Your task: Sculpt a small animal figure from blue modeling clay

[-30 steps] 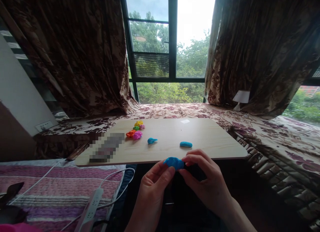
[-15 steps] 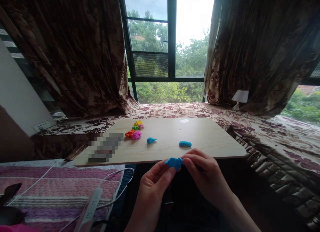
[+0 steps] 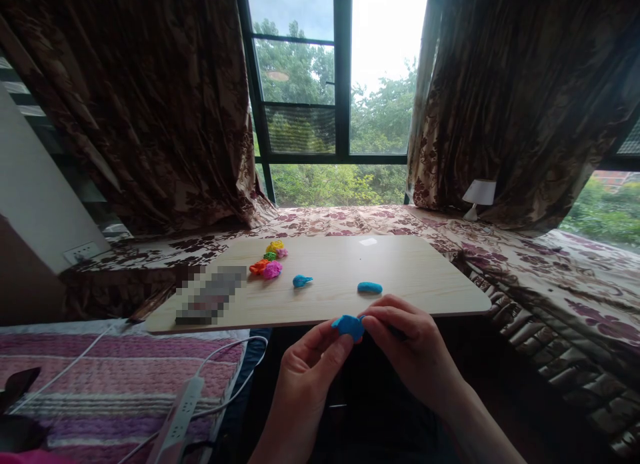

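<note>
Low in the middle of the frame, my left hand (image 3: 307,371) and right hand (image 3: 410,337), both almost closed, pinch the blue lump (image 3: 351,326). I should hold its left side still and press its right edge softly, so it doesn't rip.

Worn on a person's head, the single camera looked forward and down over the left hand (image 3: 313,364) and right hand (image 3: 415,347), close in the view's lower middle, across the pale tabletop (image 3: 415,271) just beyond, toward the window (image 3: 342,97) farther off.
</note>
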Action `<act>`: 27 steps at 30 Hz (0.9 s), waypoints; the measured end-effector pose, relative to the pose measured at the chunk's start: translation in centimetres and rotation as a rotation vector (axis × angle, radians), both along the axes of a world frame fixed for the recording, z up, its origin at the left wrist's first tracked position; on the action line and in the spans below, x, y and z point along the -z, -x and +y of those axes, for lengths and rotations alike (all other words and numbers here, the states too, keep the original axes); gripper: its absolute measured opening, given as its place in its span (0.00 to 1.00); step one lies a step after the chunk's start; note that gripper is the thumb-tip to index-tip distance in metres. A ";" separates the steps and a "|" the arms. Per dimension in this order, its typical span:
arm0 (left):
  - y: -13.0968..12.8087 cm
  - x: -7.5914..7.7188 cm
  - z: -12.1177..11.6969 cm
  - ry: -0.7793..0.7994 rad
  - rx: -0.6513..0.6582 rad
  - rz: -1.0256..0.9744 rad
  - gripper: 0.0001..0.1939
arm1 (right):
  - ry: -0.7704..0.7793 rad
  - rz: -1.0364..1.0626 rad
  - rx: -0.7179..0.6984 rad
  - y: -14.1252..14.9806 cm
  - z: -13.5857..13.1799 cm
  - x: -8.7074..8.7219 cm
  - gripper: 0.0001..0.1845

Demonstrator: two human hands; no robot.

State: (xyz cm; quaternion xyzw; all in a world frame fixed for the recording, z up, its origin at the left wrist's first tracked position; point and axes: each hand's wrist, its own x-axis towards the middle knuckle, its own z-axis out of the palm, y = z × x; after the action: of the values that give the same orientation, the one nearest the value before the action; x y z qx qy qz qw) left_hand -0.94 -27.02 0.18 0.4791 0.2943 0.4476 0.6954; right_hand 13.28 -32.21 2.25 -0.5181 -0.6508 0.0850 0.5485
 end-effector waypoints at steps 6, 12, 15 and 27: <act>0.0 0.3 0.2 -0.002 -0.002 0.009 0.15 | 0.011 0.003 0.028 -0.5 -0.4 -0.4 0.07; 0.3 1.4 0.8 -0.011 0.074 -0.005 0.13 | -0.002 0.010 0.031 -0.2 -0.1 -0.2 0.07; 0.2 1.2 0.8 0.007 0.047 -0.011 0.13 | -0.004 0.021 0.031 -0.2 0.0 -0.2 0.10; 0.3 0.7 0.4 0.092 0.118 -0.093 0.15 | 0.075 -0.123 -0.184 -1.9 -0.9 -1.0 0.17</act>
State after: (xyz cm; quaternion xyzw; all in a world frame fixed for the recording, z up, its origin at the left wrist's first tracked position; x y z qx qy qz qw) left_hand -1.21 -26.66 -0.48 0.4417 0.2531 0.4136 0.7548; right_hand 15.15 -33.14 3.22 -0.4806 -0.7243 0.1277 0.4776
